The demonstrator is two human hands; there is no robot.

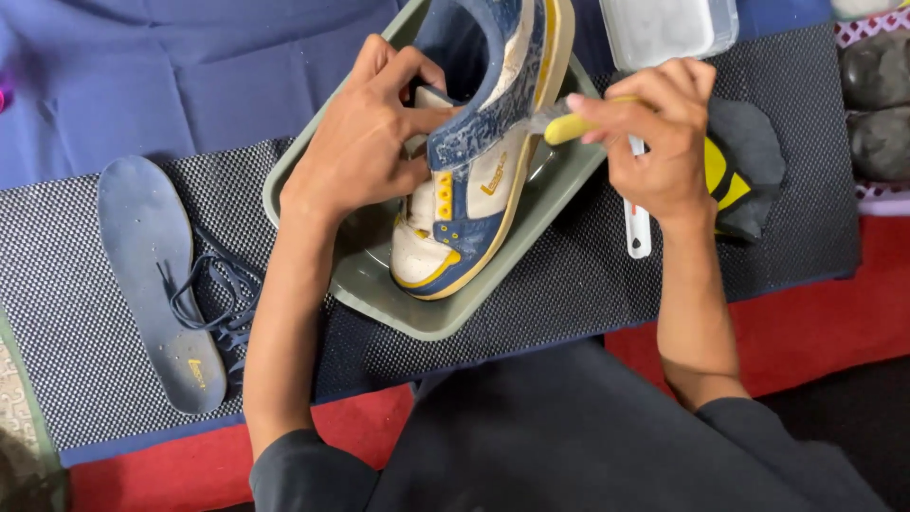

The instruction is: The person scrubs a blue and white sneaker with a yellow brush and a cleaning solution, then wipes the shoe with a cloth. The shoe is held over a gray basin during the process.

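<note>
The left hand (pixel 365 142) reaches in from the lower left with the forearm angled up and the wrist bent, its fingers curled around the tongue and collar of a blue, white and yellow shoe (pixel 474 161); the thumb presses on the near side of the opening, so the grasp is firm. The shoe stands tilted on its toe inside a grey-green tray (pixel 417 318), sole turned to the right. The right hand (pixel 664 133) comes in from the lower right, forearm nearly upright, fingers clenched around the yellow handle of a brush (pixel 559 123); the bristles touch the soapy side of the shoe near the heel. An insole (pixel 156 275) and loose laces (pixel 213 303) lie on the dotted mat (pixel 57 313), well to the left of the tray.
</note>
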